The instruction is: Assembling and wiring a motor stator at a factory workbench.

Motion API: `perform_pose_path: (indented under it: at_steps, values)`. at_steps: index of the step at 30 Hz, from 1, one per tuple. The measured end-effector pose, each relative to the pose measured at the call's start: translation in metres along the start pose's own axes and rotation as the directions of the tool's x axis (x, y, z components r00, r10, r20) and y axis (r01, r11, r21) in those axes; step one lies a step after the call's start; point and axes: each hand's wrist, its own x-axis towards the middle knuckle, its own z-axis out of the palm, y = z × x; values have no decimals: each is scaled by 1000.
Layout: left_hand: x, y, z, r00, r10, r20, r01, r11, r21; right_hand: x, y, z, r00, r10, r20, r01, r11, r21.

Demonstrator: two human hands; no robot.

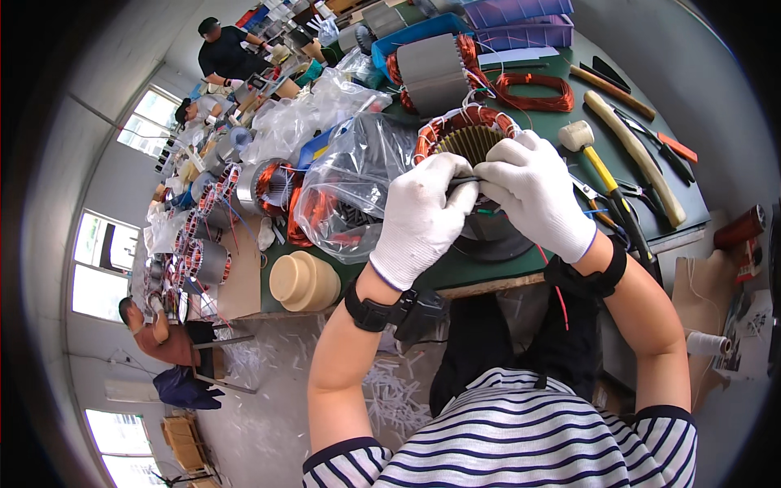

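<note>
Both my hands wear white knit gloves and meet over a motor stator (pixel 472 144) on the bench. Copper windings (pixel 486 115) ring its top, and ribbed yellowish slots show inside. My left hand (pixel 421 218) is closed, pinching a thin dark grey strip or sleeve (pixel 462 180) between thumb and fingers. Beside it, my right hand (pixel 537 191) is closed too, its fingertips at the other end of that piece. The gloves partly cover the near side of the stator. A red lead (pixel 551 281) hangs down past the bench edge below my right wrist.
Behind the stator lies another wound stator (pixel 433 75) and a copper coil (pixel 533 92). A clear plastic bag (pixel 346 191) and cream plastic cup (pixel 303 281) are at left. At right lie a mallet (pixel 598 159), a wooden stick (pixel 634 154) and pliers. Three people work farther left.
</note>
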Motion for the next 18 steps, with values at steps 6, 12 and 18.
perform_pose_path:
  at_steps: [6, 12, 18]
  values:
    - [-2, -14, -10, 990, -76, 116, 99, 973, -209, 3, 0, 4, 1000, 13, -11, -12, 999, 50]
    - [0, -3, -2, 1000, 18, 5, -19, 999, 31, 2, -2, 5, 1000, 17, 8, -16, 999, -48]
    - [-1, 1, -3, 999, -27, 46, 19, 986, 164, 1, 5, -11, 1000, 4, 23, -4, 1000, 15]
